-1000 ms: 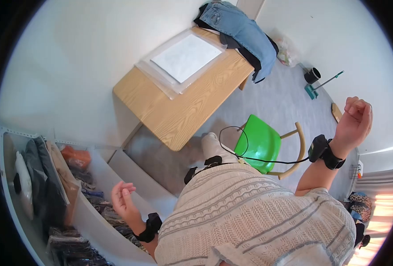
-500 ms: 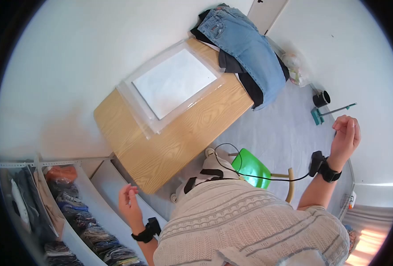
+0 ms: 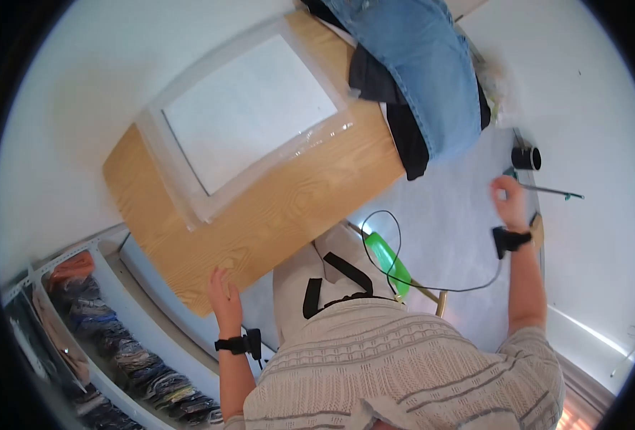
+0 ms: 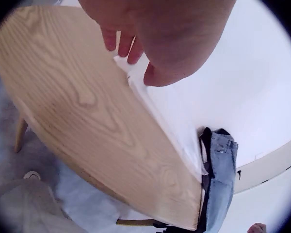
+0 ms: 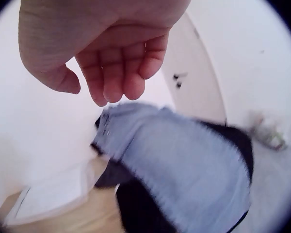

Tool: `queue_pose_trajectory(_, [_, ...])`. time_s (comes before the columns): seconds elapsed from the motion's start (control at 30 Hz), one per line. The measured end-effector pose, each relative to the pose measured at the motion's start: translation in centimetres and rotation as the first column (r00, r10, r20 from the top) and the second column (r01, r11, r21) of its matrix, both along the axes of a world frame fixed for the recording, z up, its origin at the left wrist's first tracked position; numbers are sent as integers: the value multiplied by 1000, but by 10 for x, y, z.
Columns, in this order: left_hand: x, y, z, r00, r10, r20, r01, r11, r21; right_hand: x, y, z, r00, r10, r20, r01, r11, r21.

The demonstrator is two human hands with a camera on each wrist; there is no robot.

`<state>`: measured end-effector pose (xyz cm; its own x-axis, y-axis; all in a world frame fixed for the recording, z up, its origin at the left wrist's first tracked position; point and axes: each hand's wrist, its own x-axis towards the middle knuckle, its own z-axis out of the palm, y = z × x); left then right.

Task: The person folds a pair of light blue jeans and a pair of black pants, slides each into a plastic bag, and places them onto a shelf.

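Observation:
My left hand (image 3: 225,299) hovers over the near left edge of the wooden table (image 3: 296,201), fingers loosely bent and holding nothing. The right hand (image 3: 508,201) is out to the right of the table, its fingers relaxed and empty in the right wrist view. On the table lies a white rectangular sheet or board (image 3: 249,115) on top of clear plastic bags (image 3: 181,193). Blue jeans (image 3: 432,86) are draped over the table's far right end, above black and dark grey garments (image 3: 407,140).
A green chair (image 3: 389,261) stands close in front of me. Shelving with several bagged garments (image 3: 127,351) is at the left. A black bin (image 3: 526,158), a long-handled sweeping tool (image 3: 557,191) and a plastic bag (image 3: 500,93) sit along the right wall. A cable (image 3: 446,289) loops from my right wrist.
I have come nearer to the table, so the table, white sheet and jeans look larger. My left hand has moved over the table edge; the right hand has come in toward the middle.

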<state>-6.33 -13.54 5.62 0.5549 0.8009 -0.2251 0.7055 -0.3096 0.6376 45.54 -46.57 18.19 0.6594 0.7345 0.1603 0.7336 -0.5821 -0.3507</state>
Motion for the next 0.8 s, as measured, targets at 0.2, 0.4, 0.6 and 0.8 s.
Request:
queue_pose_trajectory(0.2, [13, 25, -55, 991, 98, -93, -88, 991, 104, -109, 89, -197, 675, 367, -641, -552, 827, -108])
queue_pose_trajectory(0.4, [7, 25, -97, 962, 167, -216, -138, 980, 142, -170, 92, -417, 884, 433, -177, -447, 893, -46])
queue_pose_trajectory(0.6, [2, 12, -114, 918, 216, -333, -140, 962, 236, -154, 149, -516, 858, 433, -278, -466, 883, -63])
queue_pose_trajectory(0.8, [9, 16, -111, 907, 216, -363, -138, 964, 227, -101, 194, -573, 847, 424, -320, -475, 874, -102])
